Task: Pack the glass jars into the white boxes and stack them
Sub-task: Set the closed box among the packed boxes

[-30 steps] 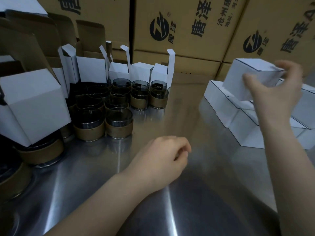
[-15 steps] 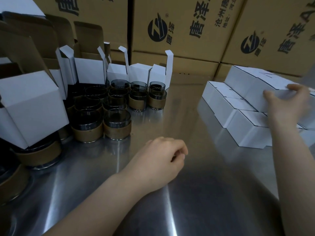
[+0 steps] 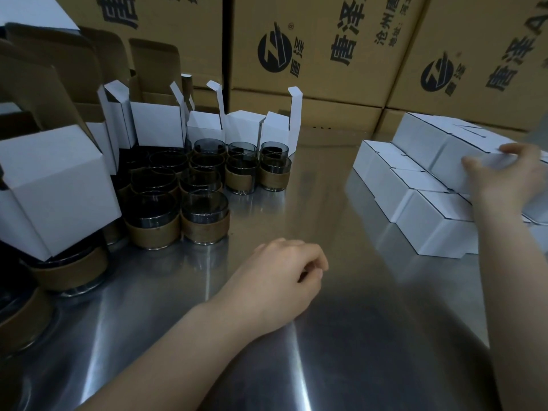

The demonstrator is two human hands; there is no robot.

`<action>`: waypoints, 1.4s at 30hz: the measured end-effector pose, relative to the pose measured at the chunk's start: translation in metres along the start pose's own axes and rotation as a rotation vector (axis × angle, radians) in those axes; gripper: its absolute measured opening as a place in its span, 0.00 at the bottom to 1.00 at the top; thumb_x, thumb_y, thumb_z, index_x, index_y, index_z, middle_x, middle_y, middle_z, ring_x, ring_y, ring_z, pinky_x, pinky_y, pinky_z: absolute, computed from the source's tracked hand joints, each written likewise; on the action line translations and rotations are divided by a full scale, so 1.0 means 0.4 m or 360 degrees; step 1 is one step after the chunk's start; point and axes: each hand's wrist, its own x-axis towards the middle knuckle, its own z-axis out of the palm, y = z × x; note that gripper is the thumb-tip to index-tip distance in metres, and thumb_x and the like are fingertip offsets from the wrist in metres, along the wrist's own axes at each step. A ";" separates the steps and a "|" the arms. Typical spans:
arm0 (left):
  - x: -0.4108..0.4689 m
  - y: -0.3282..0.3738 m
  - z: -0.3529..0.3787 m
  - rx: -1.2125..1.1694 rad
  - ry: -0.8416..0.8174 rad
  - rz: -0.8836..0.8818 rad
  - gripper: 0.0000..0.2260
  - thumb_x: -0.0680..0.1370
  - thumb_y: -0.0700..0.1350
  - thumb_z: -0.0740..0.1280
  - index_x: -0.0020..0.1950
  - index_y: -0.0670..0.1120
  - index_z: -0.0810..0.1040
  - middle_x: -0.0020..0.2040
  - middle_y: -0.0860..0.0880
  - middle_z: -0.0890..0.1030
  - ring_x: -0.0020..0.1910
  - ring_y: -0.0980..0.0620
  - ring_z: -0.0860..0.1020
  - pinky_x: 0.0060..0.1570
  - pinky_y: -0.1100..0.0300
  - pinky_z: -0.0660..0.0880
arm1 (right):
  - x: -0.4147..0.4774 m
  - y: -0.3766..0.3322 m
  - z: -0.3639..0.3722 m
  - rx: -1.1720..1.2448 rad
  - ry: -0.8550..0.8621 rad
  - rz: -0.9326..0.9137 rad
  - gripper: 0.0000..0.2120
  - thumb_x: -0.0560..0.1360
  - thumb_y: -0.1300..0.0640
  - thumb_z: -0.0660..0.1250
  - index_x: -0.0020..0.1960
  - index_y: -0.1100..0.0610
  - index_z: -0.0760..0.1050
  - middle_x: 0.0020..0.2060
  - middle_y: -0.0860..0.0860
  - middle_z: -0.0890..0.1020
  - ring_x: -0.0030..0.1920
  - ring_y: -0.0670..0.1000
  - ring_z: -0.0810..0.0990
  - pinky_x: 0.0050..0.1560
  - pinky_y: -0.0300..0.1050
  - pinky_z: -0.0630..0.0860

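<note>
Several dark glass jars [image 3: 204, 215] with tan sleeves stand grouped at the left of the steel table [image 3: 296, 221]. Behind them stand open white boxes [image 3: 240, 126] with raised flaps. At the right, closed white boxes [image 3: 427, 221] lie in rows, with more stacked on top. My right hand [image 3: 507, 176] grips a closed white box [image 3: 462, 161] set on that upper layer, thumb on its near face and fingers over its top. My left hand [image 3: 284, 280] rests on the table in the middle, fingers loosely curled, holding nothing.
Large brown cartons [image 3: 311, 46] with black print wall off the back. A bigger closed white box [image 3: 59, 185] sits on jars at the near left, with brown open cartons [image 3: 59, 69] behind it. Bare steel lies between the two groups.
My right hand carried the white box down from the air onto the upper layer of the right stack and still holds it. My left hand stayed where it was.
</note>
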 end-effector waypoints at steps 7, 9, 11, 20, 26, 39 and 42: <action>-0.002 0.001 -0.001 0.0005 -0.0006 -0.0004 0.07 0.79 0.46 0.63 0.53 0.52 0.80 0.47 0.56 0.79 0.52 0.54 0.74 0.56 0.55 0.71 | -0.015 -0.010 -0.004 -0.0005 -0.0023 0.0056 0.25 0.71 0.52 0.71 0.65 0.57 0.71 0.69 0.59 0.65 0.68 0.57 0.67 0.60 0.34 0.60; -0.003 0.002 -0.001 0.0003 -0.0006 -0.0002 0.07 0.79 0.46 0.63 0.53 0.52 0.80 0.47 0.56 0.79 0.52 0.54 0.74 0.56 0.55 0.71 | -0.026 -0.024 -0.011 -0.0060 -0.0048 0.0065 0.25 0.72 0.53 0.70 0.67 0.58 0.70 0.69 0.60 0.64 0.69 0.59 0.66 0.62 0.37 0.60; -0.003 0.003 -0.001 0.0000 -0.0005 -0.0001 0.07 0.79 0.46 0.63 0.53 0.52 0.80 0.47 0.56 0.80 0.52 0.54 0.74 0.56 0.55 0.71 | -0.043 -0.044 -0.019 -0.0101 -0.0015 -0.0007 0.25 0.72 0.55 0.66 0.67 0.60 0.69 0.69 0.62 0.64 0.69 0.62 0.65 0.64 0.41 0.61; -0.001 0.006 -0.005 0.0009 -0.0058 -0.0045 0.09 0.80 0.46 0.61 0.55 0.53 0.79 0.49 0.56 0.79 0.54 0.55 0.73 0.58 0.56 0.69 | -0.195 -0.179 0.028 0.0452 -0.0939 -0.0172 0.10 0.74 0.64 0.60 0.48 0.55 0.79 0.42 0.56 0.82 0.35 0.51 0.80 0.45 0.49 0.79; -0.003 0.005 -0.005 0.0026 -0.0086 -0.0047 0.09 0.80 0.46 0.61 0.55 0.53 0.79 0.49 0.56 0.79 0.54 0.54 0.73 0.59 0.54 0.69 | -0.241 -0.137 0.085 -0.0057 -0.1199 -0.0079 0.13 0.75 0.58 0.64 0.59 0.50 0.77 0.52 0.50 0.81 0.50 0.51 0.78 0.49 0.42 0.71; -0.004 0.009 -0.010 0.0029 -0.0091 -0.0033 0.09 0.80 0.45 0.60 0.56 0.53 0.78 0.50 0.56 0.79 0.55 0.54 0.72 0.59 0.57 0.68 | -0.241 -0.104 0.113 -0.0172 -0.1139 -0.0146 0.15 0.76 0.59 0.64 0.63 0.55 0.77 0.61 0.55 0.78 0.61 0.54 0.75 0.55 0.40 0.66; -0.004 0.008 -0.008 0.0025 -0.0077 -0.0021 0.09 0.81 0.45 0.60 0.56 0.53 0.79 0.49 0.57 0.78 0.55 0.54 0.73 0.58 0.57 0.68 | -0.261 -0.122 0.127 -0.0044 -0.1185 -0.0225 0.14 0.76 0.60 0.64 0.61 0.55 0.77 0.56 0.53 0.79 0.57 0.53 0.77 0.55 0.41 0.69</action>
